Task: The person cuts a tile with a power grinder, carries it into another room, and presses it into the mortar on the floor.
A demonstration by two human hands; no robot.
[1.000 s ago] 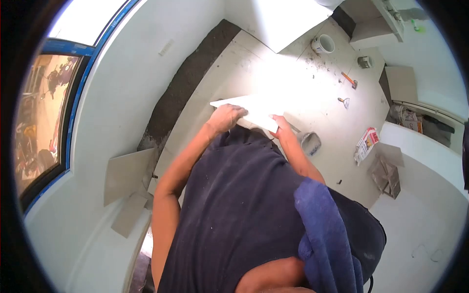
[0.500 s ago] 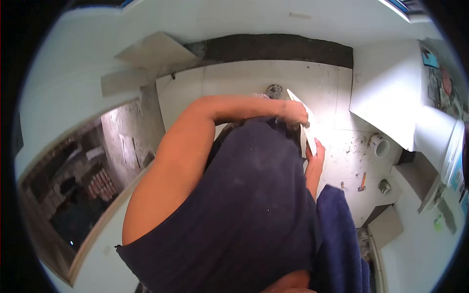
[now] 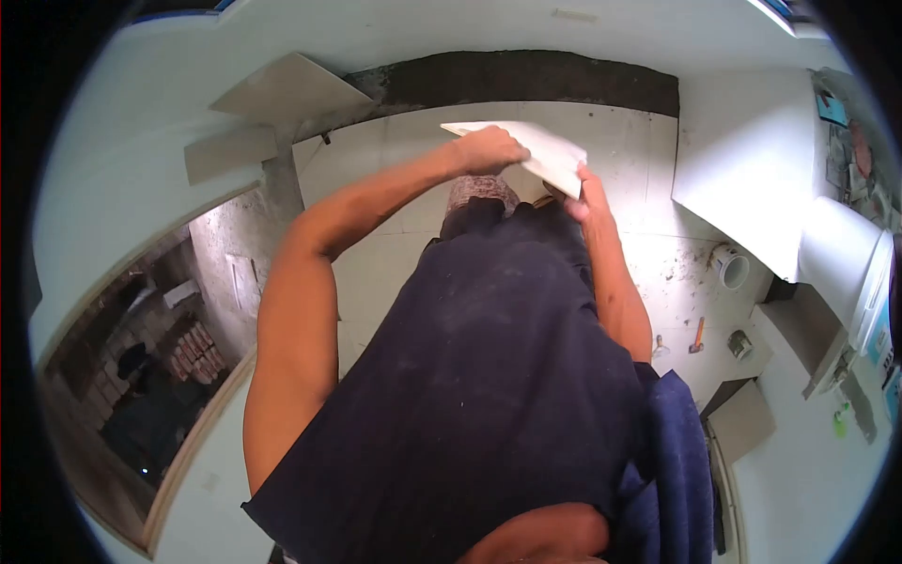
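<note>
A flat, pale tile (image 3: 552,162) is held tilted in front of my body, above the floor. My left hand (image 3: 493,148) is closed over its near left edge, with the fingers partly blurred. At the tile's lower right corner, my right hand (image 3: 592,195) grips the edge, thumb on the upper side. Below the hands, a patterned trouser leg or shoe (image 3: 481,193) shows beside my dark shirt (image 3: 460,329). Large pale tiles (image 3: 620,141) cover the floor around me.
A dark, uncovered strip (image 3: 526,80) runs along the far wall. Rightward are a white bucket (image 3: 730,268), an orange-handled hammer (image 3: 697,336), a small container (image 3: 740,345) and a big white panel (image 3: 742,169). Loose boards (image 3: 291,89) lean far left, above a doorway (image 3: 160,508).
The tile has moved left and farther from my body, turning from steeply on edge to a flatter tilt. Both hands have travelled with it, arms reaching out more.
</note>
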